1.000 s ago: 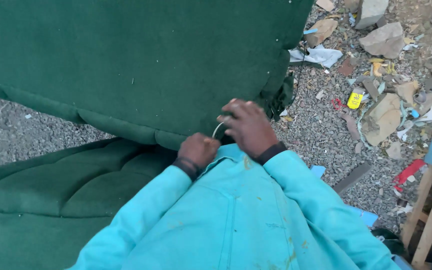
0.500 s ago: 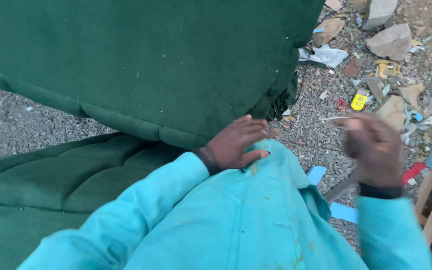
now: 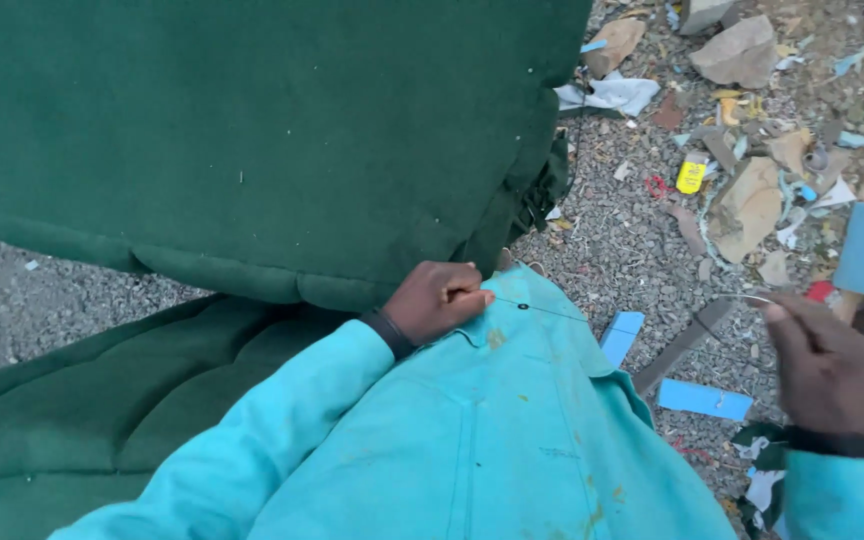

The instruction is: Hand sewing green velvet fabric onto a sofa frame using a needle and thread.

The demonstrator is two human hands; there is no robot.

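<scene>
Pinching one thread [image 3: 552, 311] taut — left hand [image 3: 437, 300] gripping near two green cushions [image 3: 252, 140], right hand [image 3: 822, 360] gripping the needle [image 3: 747, 297].

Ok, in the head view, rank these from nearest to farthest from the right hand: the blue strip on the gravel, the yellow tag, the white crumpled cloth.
From the right hand:
1. Blue strip, on the gravel just to its left.
2. Yellow tag, farther up on the gravel.
3. White crumpled cloth, farthest, beside the green cushion's edge.
</scene>
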